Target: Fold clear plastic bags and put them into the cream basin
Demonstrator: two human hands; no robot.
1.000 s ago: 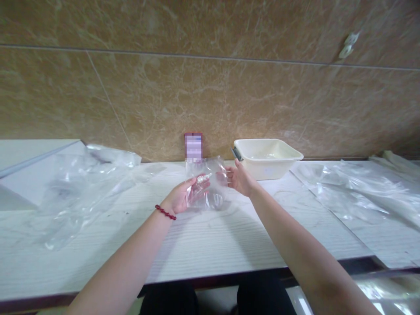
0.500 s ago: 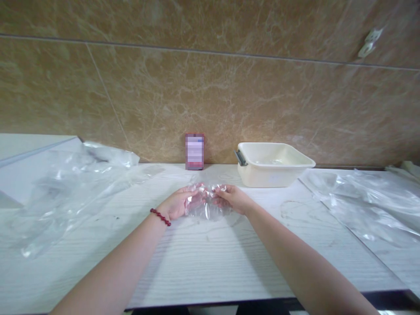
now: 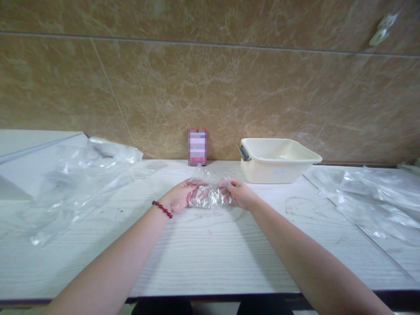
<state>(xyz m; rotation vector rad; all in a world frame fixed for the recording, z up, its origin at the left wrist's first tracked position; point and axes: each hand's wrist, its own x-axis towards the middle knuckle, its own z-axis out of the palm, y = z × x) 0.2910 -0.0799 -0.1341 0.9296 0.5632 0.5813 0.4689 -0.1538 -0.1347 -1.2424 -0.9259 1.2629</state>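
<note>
A crinkled clear plastic bag [image 3: 210, 197] is stretched between my two hands, just above the pale wood-grain table [image 3: 197, 258]. My left hand [image 3: 179, 196], with a red bead bracelet [image 3: 162, 209] at its wrist, grips the bag's left side. On the right side, the fingers of my right hand [image 3: 240, 192] are closed on it. Red shows through the plastic near my fingers; I cannot make out whether anything lies inside. Behind the bag, a phone [image 3: 197, 148] with a blurred screen leans upright against the wall.
A cream plastic tub [image 3: 275, 170] with a grey handle stands at the back right. Large clear plastic sheeting [image 3: 75, 183] lies at the left over a white panel [image 3: 19, 175], and more plastic sheeting [image 3: 370, 197] lies at the right. Behind rises a brown marbled wall [image 3: 210, 96].
The plastic bag has gone from bunched up to spread flatter and wider, its upper edge now raised toward the phone. Both hands still hold it. The camera view has shifted slightly.
</note>
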